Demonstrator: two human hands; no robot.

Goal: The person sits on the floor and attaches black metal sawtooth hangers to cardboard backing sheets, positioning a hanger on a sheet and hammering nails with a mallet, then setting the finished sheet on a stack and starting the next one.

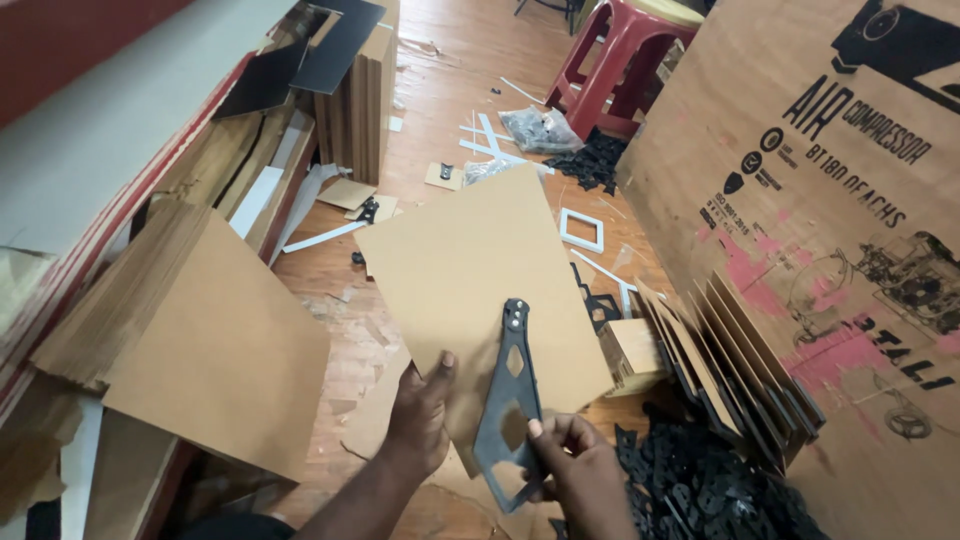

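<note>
The left hand [420,410] grips the brown board [480,280] by its lower edge, steadying it while the right hand [570,465] pinches a black bracket [510,400] flat against it.

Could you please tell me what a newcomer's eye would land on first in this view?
Most striking is the plain brown board held up at the centre by the left hand, with a black cut-out bracket laid against it by the right hand. At right stands a large printed cardboard box, with a heap of black brackets at its foot. A stack of brown boards lies at left.
</note>
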